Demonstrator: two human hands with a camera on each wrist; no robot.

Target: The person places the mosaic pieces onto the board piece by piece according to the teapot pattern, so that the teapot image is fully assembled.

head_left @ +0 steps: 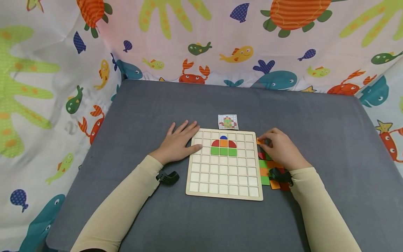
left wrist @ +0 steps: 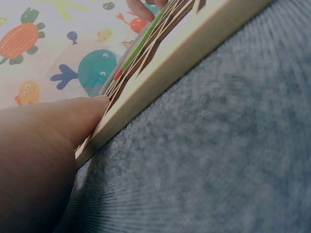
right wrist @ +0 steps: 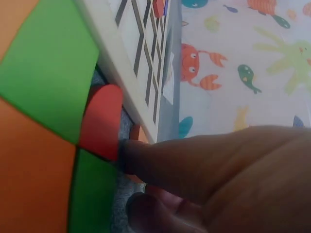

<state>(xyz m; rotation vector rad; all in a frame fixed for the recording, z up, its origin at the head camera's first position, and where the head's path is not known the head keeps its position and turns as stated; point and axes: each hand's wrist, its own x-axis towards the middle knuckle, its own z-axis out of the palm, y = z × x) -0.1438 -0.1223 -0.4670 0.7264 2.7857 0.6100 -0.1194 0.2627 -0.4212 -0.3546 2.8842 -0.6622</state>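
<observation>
A square wooden grid board [head_left: 223,179] lies on the table. In its upper cells sit a blue half-round tile [head_left: 223,137], an orange square [head_left: 224,143] between two red quarter-rounds, and a row of green squares [head_left: 224,151]. My left hand [head_left: 180,144] rests with spread fingers on the board's upper left edge, its thumb [left wrist: 92,114] over the rim. Beyond the right edge, my right hand [head_left: 283,148] pinches an orange tile [head_left: 259,141] between thumb and fingers. The thumb hides part of that tile in the right wrist view, where a red quarter-round [right wrist: 102,121] lies close by.
Green, orange and red loose tiles [head_left: 265,180] are spread along the board's right side, partly under my right wrist. A small pattern card [head_left: 228,122] lies just behind the board. A printed sea-animal cloth [head_left: 176,45] hangs behind the grey table [head_left: 157,105].
</observation>
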